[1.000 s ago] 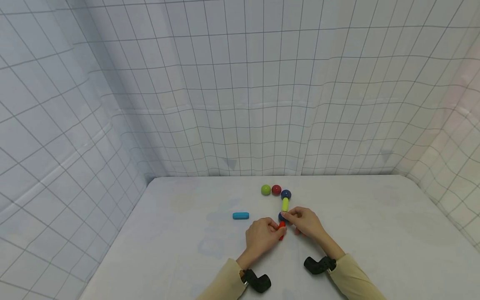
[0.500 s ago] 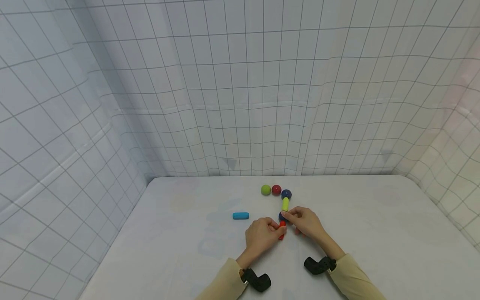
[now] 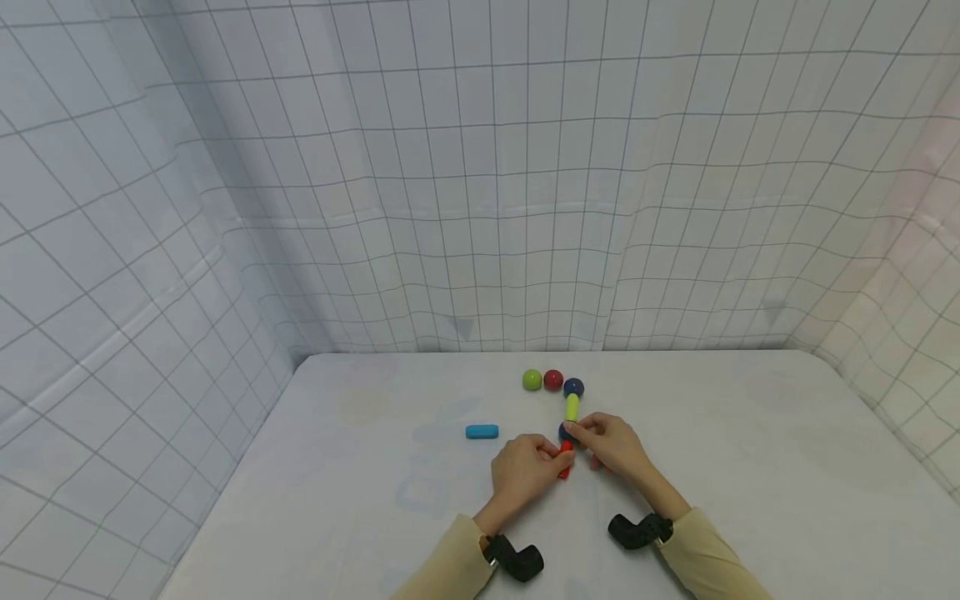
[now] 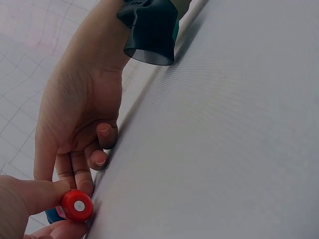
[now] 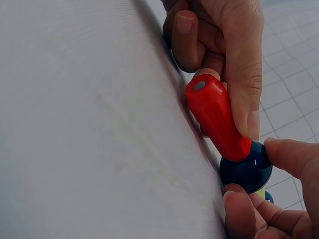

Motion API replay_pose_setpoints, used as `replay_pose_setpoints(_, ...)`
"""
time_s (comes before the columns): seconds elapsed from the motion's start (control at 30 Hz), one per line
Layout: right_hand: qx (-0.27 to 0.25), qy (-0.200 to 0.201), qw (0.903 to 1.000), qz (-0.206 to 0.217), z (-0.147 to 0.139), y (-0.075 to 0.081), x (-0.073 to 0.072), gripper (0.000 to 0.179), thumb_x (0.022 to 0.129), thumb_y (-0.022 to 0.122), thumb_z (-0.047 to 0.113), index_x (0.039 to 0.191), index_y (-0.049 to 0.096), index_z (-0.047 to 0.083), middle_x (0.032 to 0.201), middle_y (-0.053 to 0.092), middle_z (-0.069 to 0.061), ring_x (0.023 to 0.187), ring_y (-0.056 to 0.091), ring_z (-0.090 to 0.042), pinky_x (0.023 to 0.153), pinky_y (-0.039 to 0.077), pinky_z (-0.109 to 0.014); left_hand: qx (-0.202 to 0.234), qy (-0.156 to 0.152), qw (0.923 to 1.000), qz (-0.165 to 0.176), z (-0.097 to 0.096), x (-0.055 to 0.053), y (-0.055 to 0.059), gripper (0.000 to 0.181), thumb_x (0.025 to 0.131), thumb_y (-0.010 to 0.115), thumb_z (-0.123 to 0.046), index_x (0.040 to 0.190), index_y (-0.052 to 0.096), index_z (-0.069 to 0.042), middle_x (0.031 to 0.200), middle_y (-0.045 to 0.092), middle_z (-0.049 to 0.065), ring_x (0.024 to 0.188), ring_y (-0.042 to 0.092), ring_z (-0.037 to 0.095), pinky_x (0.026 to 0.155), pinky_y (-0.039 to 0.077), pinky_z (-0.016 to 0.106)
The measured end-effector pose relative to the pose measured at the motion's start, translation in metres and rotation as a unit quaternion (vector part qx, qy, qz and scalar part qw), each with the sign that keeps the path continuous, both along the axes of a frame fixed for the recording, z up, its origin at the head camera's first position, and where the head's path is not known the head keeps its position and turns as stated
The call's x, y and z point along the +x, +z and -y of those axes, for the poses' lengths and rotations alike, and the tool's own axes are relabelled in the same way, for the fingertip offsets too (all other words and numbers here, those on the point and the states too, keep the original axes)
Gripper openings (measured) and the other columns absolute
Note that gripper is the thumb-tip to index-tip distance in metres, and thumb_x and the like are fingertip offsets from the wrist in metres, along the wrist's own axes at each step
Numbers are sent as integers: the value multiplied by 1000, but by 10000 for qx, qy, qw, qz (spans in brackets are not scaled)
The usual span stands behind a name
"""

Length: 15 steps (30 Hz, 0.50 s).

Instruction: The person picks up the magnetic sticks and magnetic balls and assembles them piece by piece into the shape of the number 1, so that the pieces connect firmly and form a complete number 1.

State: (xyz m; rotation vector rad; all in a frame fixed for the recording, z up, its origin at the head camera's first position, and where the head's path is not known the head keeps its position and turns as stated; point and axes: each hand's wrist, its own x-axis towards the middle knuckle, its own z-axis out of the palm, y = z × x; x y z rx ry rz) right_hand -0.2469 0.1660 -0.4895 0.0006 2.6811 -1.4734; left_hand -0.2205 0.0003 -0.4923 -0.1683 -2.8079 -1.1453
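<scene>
My left hand (image 3: 525,468) pinches a red magnetic rod (image 5: 215,119) between thumb and fingers; a grey metal disc shows in its near end. The rod's other end meets a dark blue ball (image 5: 243,173), which my right hand (image 3: 613,443) holds between thumb and fingertips. Beyond that ball a yellow-green rod (image 3: 572,407) runs away from me to a second dark blue ball (image 3: 573,387), so the pieces form one line. In the left wrist view the red rod's end (image 4: 77,205) faces the camera and mostly covers the blue ball behind it.
A green ball (image 3: 532,380) and a dark red ball (image 3: 553,380) lie left of the far blue ball. A light blue rod (image 3: 482,432) lies on the white table (image 3: 360,500), left of the hands. Grid-lined white curtains (image 3: 480,208) surround the table's back and sides.
The line of rods and balls has shifted very slightly away and to the right. Both hands keep their holds and stay almost in place.
</scene>
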Motion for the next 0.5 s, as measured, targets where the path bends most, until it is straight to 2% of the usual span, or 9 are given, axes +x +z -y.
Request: replay_pose_setpoints(0.5,-6,-58,10000,-26,-1,-2,-2,40,86,67,44,96,65,5,67,58,0,41,49,-14,37,33,-25,54,-1,10000,-4,-1,-1,3,26,77,75,-46,69,70,-21,52,50,-17,49,45,0,44,35,23)
